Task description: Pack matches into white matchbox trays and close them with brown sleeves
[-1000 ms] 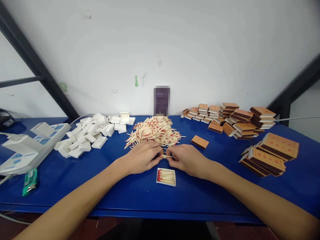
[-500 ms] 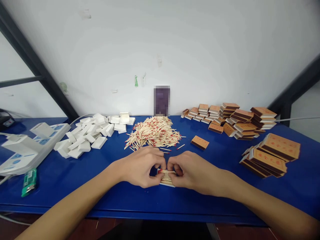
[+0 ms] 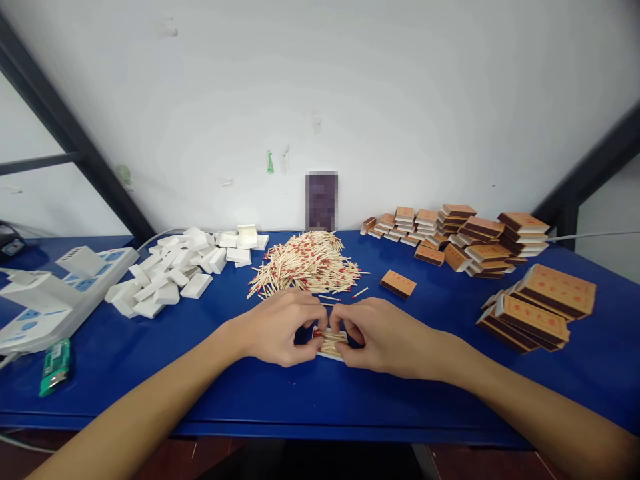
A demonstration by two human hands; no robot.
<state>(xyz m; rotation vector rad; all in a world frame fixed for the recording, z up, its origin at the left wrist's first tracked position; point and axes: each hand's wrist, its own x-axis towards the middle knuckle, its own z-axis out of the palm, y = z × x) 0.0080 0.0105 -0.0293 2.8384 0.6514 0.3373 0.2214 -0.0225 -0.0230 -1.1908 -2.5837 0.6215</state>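
Observation:
Between my two hands, near the front of the blue table, is a small white matchbox tray (image 3: pixel 330 356) filled with matches (image 3: pixel 332 343), their red heads to the left. My left hand (image 3: pixel 286 328) is closed on the tray's left end, thumb at the front and fingers behind. My right hand (image 3: pixel 375 339) grips the right end the same way, its curled fingers partly hiding the matches. Just beyond my hands lies a big heap of loose matches (image 3: pixel 307 263). A single orange matchbox (image 3: pixel 399 283) rests to the right of the heap.
White empty trays (image 3: pixel 170 267) are piled at the left, beside a white power strip (image 3: pixel 65 310) and a green packet (image 3: pixel 56 367). Orange matchbox sleeves (image 3: pixel 480 253) stand stacked at the back right, with filled-looking boxes (image 3: pixel 535 313) nearer me. A grey wall (image 3: pixel 320 87) rises behind.
My hands and the tray have shifted slightly away from me. The matches now lie lower and flatter in the tray between my fingers. The view has moved a little.

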